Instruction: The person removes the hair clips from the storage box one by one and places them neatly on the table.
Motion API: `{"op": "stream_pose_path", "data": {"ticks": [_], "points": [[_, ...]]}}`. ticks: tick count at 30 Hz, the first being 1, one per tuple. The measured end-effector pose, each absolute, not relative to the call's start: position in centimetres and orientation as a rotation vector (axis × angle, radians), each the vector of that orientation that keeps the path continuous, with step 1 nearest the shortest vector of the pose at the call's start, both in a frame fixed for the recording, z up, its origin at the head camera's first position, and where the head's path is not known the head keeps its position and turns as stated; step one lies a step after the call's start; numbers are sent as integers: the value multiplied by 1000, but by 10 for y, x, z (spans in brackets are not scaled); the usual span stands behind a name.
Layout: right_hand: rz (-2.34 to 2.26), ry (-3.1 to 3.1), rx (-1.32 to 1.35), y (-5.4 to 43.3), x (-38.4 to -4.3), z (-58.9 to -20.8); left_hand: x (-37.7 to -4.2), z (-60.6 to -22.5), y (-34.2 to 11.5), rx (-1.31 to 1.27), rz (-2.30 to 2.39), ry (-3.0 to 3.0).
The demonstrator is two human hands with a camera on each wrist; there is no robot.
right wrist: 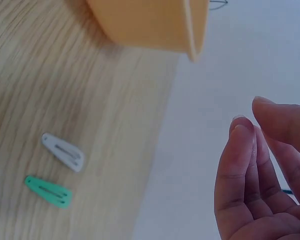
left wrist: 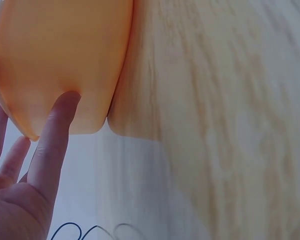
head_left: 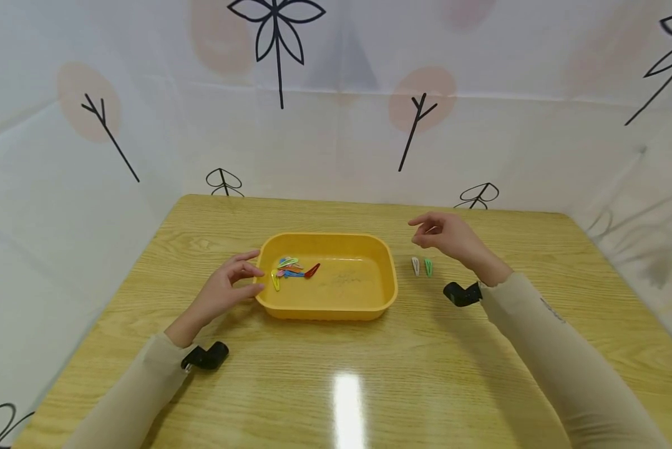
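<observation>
A yellow plastic tray [head_left: 336, 312] sits on the table, several colourful snap hair clips [head_left: 291, 269] bunched in its left part. A red hair clip [head_left: 312, 270] lies at the right of that bunch. My left hand [head_left: 230, 285] is at the tray's left end with its fingers extended; in the left wrist view one fingertip [left wrist: 69, 100] touches the outer wall. Above the table right of the tray, my right hand [head_left: 445, 237] is loosely bent and holds nothing, thumb and fingers apart. Below it lie a white hair clip [right wrist: 63, 152] and a green hair clip [right wrist: 48, 192], side by side.
The wooden table [head_left: 291, 368] reaches back to a white patterned cloth [head_left: 336, 149] hanging behind it. Black wrist cameras [head_left: 205, 357] are strapped over beige sleeves [head_left: 560, 349]. A bright reflection shows on the table's near part.
</observation>
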State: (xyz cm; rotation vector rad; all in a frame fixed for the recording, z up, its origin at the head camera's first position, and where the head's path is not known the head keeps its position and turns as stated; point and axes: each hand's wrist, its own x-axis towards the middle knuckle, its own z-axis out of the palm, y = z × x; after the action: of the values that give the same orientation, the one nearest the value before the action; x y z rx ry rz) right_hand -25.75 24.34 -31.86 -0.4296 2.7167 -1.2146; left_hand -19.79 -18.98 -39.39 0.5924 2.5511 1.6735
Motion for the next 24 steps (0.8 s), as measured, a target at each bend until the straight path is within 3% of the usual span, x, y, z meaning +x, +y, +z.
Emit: {"op": "stream_pose_path", "data": {"ticks": [24], "points": [[-1321, 2658, -529, 186, -266, -302, -197, -394, -189, 567, 1689, 2538]]}}
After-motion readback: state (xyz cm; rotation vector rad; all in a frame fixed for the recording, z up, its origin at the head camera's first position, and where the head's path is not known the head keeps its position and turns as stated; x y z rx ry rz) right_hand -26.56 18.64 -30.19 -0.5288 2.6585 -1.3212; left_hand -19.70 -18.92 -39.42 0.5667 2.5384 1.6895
